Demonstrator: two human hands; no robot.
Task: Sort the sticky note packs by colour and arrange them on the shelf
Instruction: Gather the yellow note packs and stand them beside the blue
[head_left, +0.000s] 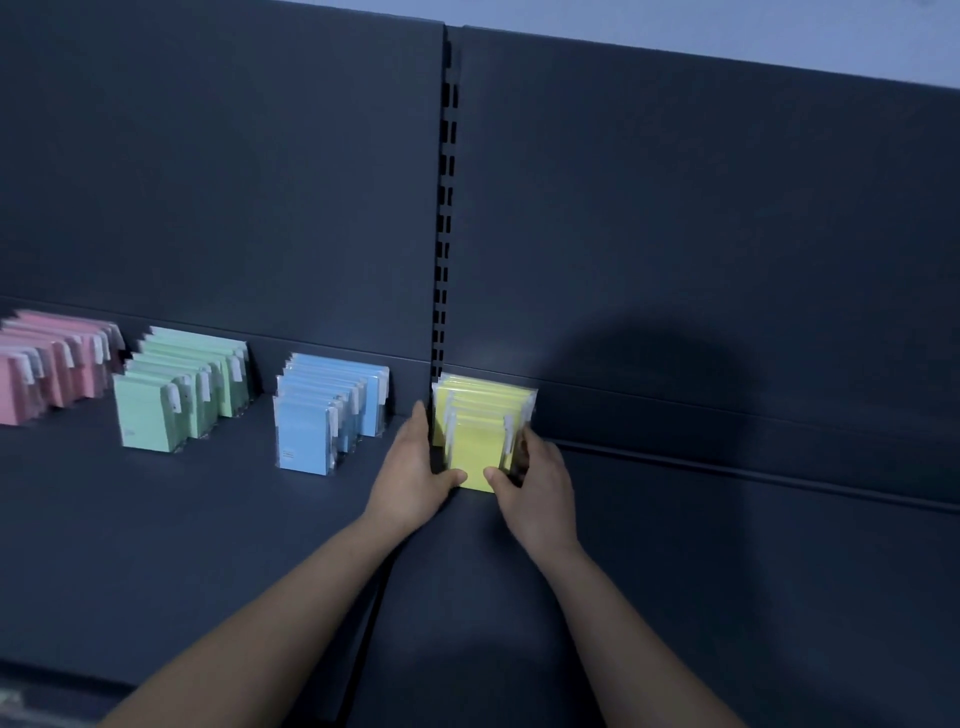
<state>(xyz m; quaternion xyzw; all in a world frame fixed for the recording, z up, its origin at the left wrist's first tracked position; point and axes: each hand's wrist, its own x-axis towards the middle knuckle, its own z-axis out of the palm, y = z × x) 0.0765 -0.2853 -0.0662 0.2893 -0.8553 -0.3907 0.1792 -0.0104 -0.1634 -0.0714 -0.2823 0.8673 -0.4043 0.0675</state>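
Four rows of upright sticky note packs stand on the dark shelf (208, 519): pink packs (47, 374) at far left, then green packs (171, 395), blue packs (324, 415), and yellow packs (480, 426) just right of the shelf seam. My left hand (413, 478) lies flat against the left side of the yellow row, thumb on the front pack. On the row's right side, my right hand (532, 488) has its fingers curled round the pack edges and its thumb on the front pack.
A slotted upright (445, 208) divides the dark back panel just behind the yellow row. The shelf section to the right of the yellow packs (753, 571) holds nothing. My shadow falls on the right back panel.
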